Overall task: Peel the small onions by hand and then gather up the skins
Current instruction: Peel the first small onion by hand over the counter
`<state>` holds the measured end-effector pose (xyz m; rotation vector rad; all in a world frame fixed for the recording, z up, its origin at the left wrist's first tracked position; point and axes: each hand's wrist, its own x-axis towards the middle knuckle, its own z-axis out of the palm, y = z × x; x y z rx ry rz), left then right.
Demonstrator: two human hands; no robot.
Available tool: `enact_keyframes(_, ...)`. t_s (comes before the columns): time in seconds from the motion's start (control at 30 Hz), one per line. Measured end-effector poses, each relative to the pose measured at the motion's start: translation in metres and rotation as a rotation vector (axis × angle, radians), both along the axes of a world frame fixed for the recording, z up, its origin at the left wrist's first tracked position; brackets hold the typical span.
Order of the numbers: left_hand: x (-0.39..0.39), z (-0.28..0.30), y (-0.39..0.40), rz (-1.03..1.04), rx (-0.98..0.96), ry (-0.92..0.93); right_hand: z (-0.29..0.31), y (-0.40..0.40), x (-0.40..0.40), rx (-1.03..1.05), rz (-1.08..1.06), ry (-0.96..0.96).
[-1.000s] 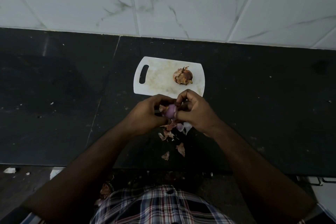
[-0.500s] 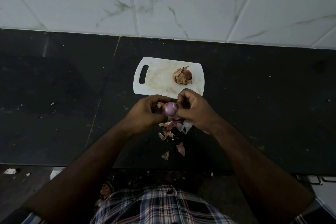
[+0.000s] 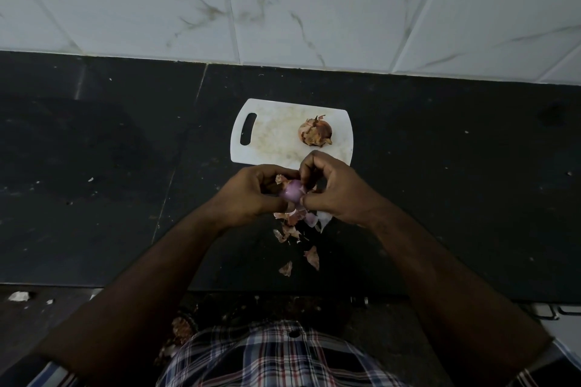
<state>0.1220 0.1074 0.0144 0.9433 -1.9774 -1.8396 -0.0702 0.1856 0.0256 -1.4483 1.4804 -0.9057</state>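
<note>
Head view: both hands grip onion; no writing.

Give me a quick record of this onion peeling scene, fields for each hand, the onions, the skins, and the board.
left hand: left hand grips the purple onion above the black counter
right hand: right hand pinches at the same onion's skin
purple onion: mostly peeled, a flap of skin clings at its top
unpeeled onion: unpeeled onion lies on the white cutting board, right of centre
skins: loose skins scattered on the counter below the hands
board: near edge partly hidden by the right hand
</note>
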Motion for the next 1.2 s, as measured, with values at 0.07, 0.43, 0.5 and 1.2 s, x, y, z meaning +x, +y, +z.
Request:
enact_keyframes(0.07, 0.001, -0.001, 0.000, 0.035, 0.041, 0.032, 0.000, -0.001, -0.001, 0.014, 0.016, -0.004)
enact_keyframes(0.43, 0.003, -0.001, -0.009, 0.202, 0.328, 0.200, -0.016, 0.003, 0.005, 0.022, -0.206, -0.360)
enact_keyframes(0.5, 0.001, -0.002, -0.008, 0.214, 0.355, 0.198, -0.016, 0.005, 0.008, -0.023, -0.181, -0.352)
enact_keyframes(1.2, 0.008, -0.006, -0.010, 0.497, 0.770, 0.285, -0.025, 0.009, 0.002, 0.009, -0.222, 0.207)
